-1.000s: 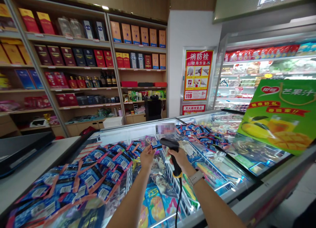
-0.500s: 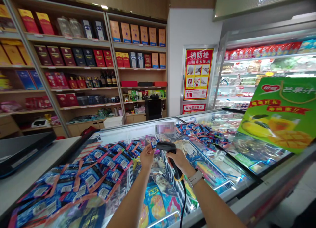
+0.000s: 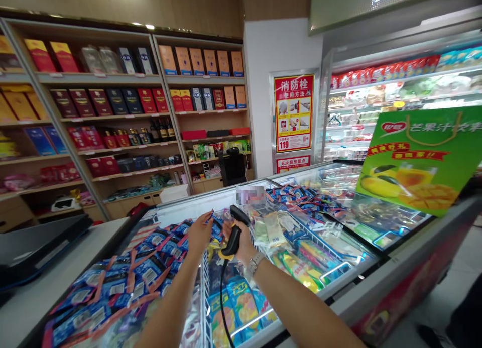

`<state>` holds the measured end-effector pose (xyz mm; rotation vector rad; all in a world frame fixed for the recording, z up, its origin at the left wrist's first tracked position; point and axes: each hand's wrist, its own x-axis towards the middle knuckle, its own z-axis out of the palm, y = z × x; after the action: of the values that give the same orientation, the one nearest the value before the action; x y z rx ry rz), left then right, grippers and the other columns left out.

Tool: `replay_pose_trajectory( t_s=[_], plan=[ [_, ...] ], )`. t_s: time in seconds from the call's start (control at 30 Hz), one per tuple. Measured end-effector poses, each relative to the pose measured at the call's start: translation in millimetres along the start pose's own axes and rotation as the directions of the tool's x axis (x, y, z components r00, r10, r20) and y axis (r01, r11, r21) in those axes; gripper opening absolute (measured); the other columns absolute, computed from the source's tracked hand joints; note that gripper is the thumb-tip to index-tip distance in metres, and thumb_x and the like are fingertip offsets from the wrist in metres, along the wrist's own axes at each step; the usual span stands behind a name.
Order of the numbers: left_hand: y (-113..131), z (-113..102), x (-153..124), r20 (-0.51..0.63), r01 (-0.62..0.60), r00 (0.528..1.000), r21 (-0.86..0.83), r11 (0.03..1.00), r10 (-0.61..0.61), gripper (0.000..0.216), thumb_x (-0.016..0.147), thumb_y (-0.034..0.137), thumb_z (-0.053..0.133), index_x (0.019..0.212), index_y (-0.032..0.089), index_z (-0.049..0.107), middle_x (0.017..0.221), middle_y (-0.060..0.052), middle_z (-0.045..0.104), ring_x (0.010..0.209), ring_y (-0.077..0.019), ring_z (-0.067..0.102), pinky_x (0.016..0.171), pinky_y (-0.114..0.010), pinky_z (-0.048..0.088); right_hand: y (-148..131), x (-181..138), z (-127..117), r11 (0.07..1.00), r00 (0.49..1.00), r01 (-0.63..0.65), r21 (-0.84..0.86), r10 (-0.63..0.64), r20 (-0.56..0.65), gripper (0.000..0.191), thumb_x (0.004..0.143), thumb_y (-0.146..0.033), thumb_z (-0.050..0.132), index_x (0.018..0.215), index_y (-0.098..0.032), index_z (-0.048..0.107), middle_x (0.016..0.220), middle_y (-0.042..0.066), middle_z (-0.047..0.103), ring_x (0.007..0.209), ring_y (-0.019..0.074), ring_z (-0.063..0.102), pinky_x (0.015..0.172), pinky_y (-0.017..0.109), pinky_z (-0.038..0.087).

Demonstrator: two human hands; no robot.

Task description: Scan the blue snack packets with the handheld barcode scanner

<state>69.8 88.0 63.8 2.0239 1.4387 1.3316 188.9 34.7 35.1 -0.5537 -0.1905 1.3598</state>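
Observation:
My left hand [image 3: 199, 232] pinches a small blue and orange snack packet [image 3: 211, 218] at the edge of the pile of blue packets [image 3: 150, 267] lying on the freezer's glass lid. Just to its right, my right hand [image 3: 241, 240] is closed round a black handheld barcode scanner [image 3: 235, 230] with a yellow collar, its head turned up and left toward the packet. The scanner's black cable [image 3: 221, 308] hangs down over the open freezer. A watch sits on my right wrist.
The chest freezer [image 3: 339, 282] holds ice-cream packs in wire baskets. A second heap of blue packets [image 3: 297, 197] lies farther back. A green mango juice carton [image 3: 422, 157] stands at right. A counter [image 3: 45, 287] is at left, with shelves of boxed goods behind.
The view has shifted, so both hands sit further left and lower. The scanner has tilted, its head now pointing up-left. My left hand still pinches the packet.

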Motion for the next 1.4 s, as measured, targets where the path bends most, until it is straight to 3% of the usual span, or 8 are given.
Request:
replay_pose_trajectory(
  t_s=[0.17, 0.37, 0.6, 0.83, 0.93, 1.07, 1.2, 1.4],
  plan=[
    [-21, -37, -5, 0.127, -0.142, 0.988, 0.541, 0.829, 0.087, 0.030, 0.081, 0.028, 0.050, 0.101, 0.018, 0.070, 0.100, -0.012, 0.069, 0.099, -0.0268, 0.061, 0.085, -0.036, 0.046, 46, -5, 21, 0.993, 0.992, -0.119, -0.025, 0.118, -0.035, 0.015, 0.079, -0.023, 0.052, 0.065, -0.018, 0.057, 0.066, 0.002, 0.068, 0.071, 0.0149, 0.066, 0.060, 0.024, 0.049],
    [-1, -21, -9, 0.037, -0.226, 0.968, 0.557, 0.799, 0.248, 0.039, 0.081, 0.027, 0.049, 0.116, 0.015, 0.062, 0.113, -0.014, 0.061, 0.108, -0.0284, 0.053, 0.091, -0.039, 0.042, 29, -12, 18, 0.994, 0.994, -0.102, -0.032, 0.103, 0.019, 0.009, 0.073, -0.023, 0.058, 0.067, -0.017, 0.060, 0.063, 0.003, 0.067, 0.065, 0.0174, 0.065, 0.054, 0.026, 0.047],
    [84, 80, -8, 0.189, -0.438, 0.896, 0.227, 0.870, 0.401, 0.034, 0.078, 0.020, 0.054, 0.110, 0.019, 0.064, 0.111, -0.010, 0.061, 0.109, -0.0261, 0.053, 0.097, -0.039, 0.041, -113, -5, -54, 0.949, 0.947, 0.297, -0.104, -0.307, -0.096, 0.009, 0.064, -0.023, 0.065, 0.069, -0.019, 0.061, 0.075, 0.003, 0.071, 0.080, 0.0175, 0.067, 0.073, 0.027, 0.052],
    [163, 214, -46, 0.503, -0.504, 0.725, -0.076, 0.860, 0.470, 0.045, 0.074, 0.014, 0.059, 0.118, 0.020, 0.060, 0.126, -0.011, 0.056, 0.120, -0.0252, 0.049, 0.104, -0.040, 0.036, -240, -13, -151, 0.768, 0.713, 0.610, -0.195, -0.639, -0.287, 0.013, 0.063, -0.024, 0.065, 0.075, -0.019, 0.063, 0.076, 0.000, 0.071, 0.081, 0.0156, 0.066, 0.070, 0.024, 0.051],
    [180, 254, -58, 0.595, -0.517, 0.664, -0.071, 0.853, 0.452, 0.049, 0.075, 0.018, 0.060, 0.124, 0.018, 0.057, 0.135, -0.013, 0.050, 0.129, -0.0279, 0.041, 0.107, -0.042, 0.032, -257, -12, -175, 0.721, 0.634, 0.658, -0.216, -0.686, -0.358, 0.014, 0.063, -0.025, 0.066, 0.075, -0.019, 0.063, 0.071, -0.002, 0.070, 0.072, 0.0150, 0.066, 0.062, 0.023, 0.050],
    [185, 287, -62, 0.650, -0.543, 0.621, -0.046, 0.839, 0.438, 0.043, 0.080, 0.015, 0.052, 0.123, 0.018, 0.058, 0.133, -0.012, 0.053, 0.126, -0.0261, 0.045, 0.107, -0.039, 0.033, -259, -6, -186, 0.781, 0.666, 0.580, -0.232, -0.618, -0.418, 0.017, 0.061, -0.025, 0.068, 0.075, -0.018, 0.063, 0.060, -0.004, 0.065, 0.058, 0.0151, 0.061, 0.051, 0.024, 0.047],
    [182, 298, -57, 0.660, -0.565, 0.604, -0.041, 0.824, 0.447, 0.046, 0.078, 0.008, 0.052, 0.122, 0.019, 0.058, 0.131, -0.009, 0.056, 0.125, -0.0229, 0.047, 0.107, -0.037, 0.033, -259, -3, -185, 0.820, 0.672, 0.504, -0.272, -0.569, -0.474, 0.018, 0.060, -0.027, 0.068, 0.073, -0.016, 0.063, 0.055, -0.004, 0.060, 0.052, 0.0139, 0.056, 0.046, 0.025, 0.043],
    [174, 291, -54, 0.645, -0.556, 0.590, -0.112, 0.824, 0.486, 0.045, 0.074, 0.006, 0.058, 0.117, 0.017, 0.060, 0.126, -0.009, 0.058, 0.120, -0.0212, 0.050, 0.104, -0.033, 0.037, -248, -4, -178, 0.759, 0.582, 0.488, -0.431, -0.651, -0.486, 0.019, 0.057, -0.027, 0.070, 0.072, -0.017, 0.063, 0.053, -0.004, 0.058, 0.052, 0.0141, 0.053, 0.048, 0.026, 0.041]
  ],
)
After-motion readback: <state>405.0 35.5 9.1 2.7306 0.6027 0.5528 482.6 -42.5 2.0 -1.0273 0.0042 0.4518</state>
